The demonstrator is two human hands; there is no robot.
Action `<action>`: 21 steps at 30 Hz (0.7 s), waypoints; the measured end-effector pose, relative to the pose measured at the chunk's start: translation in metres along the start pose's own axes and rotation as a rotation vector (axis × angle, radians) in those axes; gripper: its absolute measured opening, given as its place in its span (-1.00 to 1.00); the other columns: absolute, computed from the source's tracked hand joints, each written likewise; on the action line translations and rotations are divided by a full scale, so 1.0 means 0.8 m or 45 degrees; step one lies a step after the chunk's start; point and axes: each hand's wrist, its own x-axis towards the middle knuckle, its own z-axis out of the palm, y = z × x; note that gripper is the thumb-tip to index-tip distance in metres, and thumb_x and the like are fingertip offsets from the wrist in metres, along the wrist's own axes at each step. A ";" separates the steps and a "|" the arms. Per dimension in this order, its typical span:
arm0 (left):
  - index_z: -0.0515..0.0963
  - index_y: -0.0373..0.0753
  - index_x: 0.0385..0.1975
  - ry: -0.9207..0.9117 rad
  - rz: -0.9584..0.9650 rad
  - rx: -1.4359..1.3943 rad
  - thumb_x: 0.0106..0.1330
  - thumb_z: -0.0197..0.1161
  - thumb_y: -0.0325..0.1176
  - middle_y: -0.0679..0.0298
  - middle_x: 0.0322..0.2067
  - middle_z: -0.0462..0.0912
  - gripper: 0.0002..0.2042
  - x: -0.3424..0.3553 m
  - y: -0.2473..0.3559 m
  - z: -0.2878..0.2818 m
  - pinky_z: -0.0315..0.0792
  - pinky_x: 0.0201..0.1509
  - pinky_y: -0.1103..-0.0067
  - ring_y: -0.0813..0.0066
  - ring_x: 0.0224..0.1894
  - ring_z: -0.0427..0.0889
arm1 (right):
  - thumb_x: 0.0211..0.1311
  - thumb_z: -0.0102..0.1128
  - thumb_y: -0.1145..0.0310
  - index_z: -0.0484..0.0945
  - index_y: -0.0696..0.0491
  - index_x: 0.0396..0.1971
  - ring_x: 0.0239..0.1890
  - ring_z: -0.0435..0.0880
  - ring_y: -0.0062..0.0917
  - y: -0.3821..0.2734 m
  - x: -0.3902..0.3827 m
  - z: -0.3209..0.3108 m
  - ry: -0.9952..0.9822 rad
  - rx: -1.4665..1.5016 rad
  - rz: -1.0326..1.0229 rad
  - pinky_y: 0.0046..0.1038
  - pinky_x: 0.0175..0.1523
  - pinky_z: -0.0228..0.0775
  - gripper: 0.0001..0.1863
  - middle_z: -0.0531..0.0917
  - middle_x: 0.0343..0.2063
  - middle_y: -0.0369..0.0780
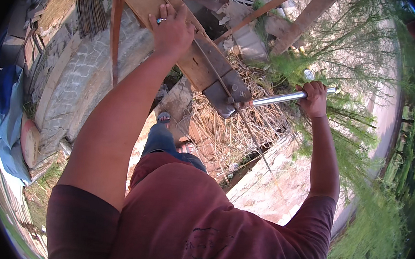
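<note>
A thin metal rod [213, 67] runs lengthwise along a wooden beam [189, 61] in front of me. My left hand [171, 31], with a ring on one finger, is closed over the rod and rests on the beam. At the beam's near end sits a dark metal plate [219, 95], and the rod passes over it and sticks out past the end. My right hand [314, 98] is wrapped round a shiny metal bar [279, 97] near its outer end. The bar's other end meets a small fitting on the plate, beside the rod.
Under the beam's end lies a heap of dry, straw-like pieces [239, 127]. A bundle of long thin rods [87, 5] hangs at the upper left. Brown slanted supports [305, 24] stand at the top. Feathery green branches [352, 58] reach in from the right; a blue tarpaulin [8, 117] lies left.
</note>
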 end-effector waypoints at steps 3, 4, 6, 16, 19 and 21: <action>0.26 -0.06 0.26 0.022 0.002 -0.042 0.24 -0.05 -0.19 -0.07 0.23 0.29 -0.47 0.000 0.001 -0.002 -0.13 0.36 -0.02 0.10 0.37 0.12 | -0.01 0.34 0.30 0.35 -0.01 -0.67 -0.45 0.47 -0.30 0.010 0.014 0.001 0.040 -0.061 -0.136 -0.27 -0.28 0.25 -0.71 0.42 -0.64 -0.24; 0.25 -0.06 0.27 0.033 -0.002 -0.062 0.24 -0.05 -0.19 -0.06 0.24 0.29 -0.47 0.000 0.000 -0.002 -0.13 0.36 -0.02 0.11 0.37 0.12 | -0.01 0.34 0.31 0.35 -0.01 -0.67 -0.45 0.47 -0.30 0.012 0.018 0.002 0.048 -0.066 -0.165 -0.27 -0.28 0.26 -0.71 0.41 -0.65 -0.25; 0.23 -0.05 0.28 0.027 -0.003 -0.065 0.25 -0.06 -0.19 -0.05 0.25 0.27 -0.47 0.000 0.001 -0.003 -0.13 0.36 -0.02 0.11 0.37 0.12 | -0.02 0.34 0.32 0.35 -0.02 -0.67 -0.47 0.47 -0.32 0.014 0.021 0.004 0.045 -0.028 -0.161 -0.27 -0.30 0.26 -0.72 0.41 -0.65 -0.26; 0.23 -0.03 0.27 0.030 -0.024 -0.086 0.26 -0.07 -0.17 0.02 0.27 0.25 -0.48 0.001 -0.001 0.000 -0.15 0.37 -0.01 0.16 0.39 0.06 | 0.03 0.31 0.32 0.38 -0.03 -0.66 -0.46 0.47 -0.32 -0.004 -0.007 0.022 0.044 -0.070 0.040 -0.28 -0.28 0.25 -0.74 0.42 -0.63 -0.26; 0.23 -0.04 0.26 0.042 -0.020 -0.119 0.27 -0.07 -0.16 0.04 0.27 0.25 -0.49 0.002 -0.003 0.002 -0.15 0.37 -0.02 0.16 0.38 0.09 | 0.06 0.29 0.32 0.40 -0.05 -0.64 -0.45 0.47 -0.32 0.000 -0.007 0.016 0.021 -0.045 0.003 -0.27 -0.29 0.24 -0.77 0.43 -0.63 -0.26; 0.22 -0.03 0.26 0.055 -0.022 -0.114 0.27 -0.06 -0.15 0.05 0.27 0.26 -0.49 0.002 -0.003 0.005 -0.15 0.37 -0.01 0.16 0.38 0.09 | 0.06 0.29 0.32 0.41 -0.06 -0.62 -0.44 0.47 -0.32 -0.003 -0.010 0.012 0.013 -0.031 -0.007 -0.27 -0.29 0.23 -0.79 0.43 -0.62 -0.27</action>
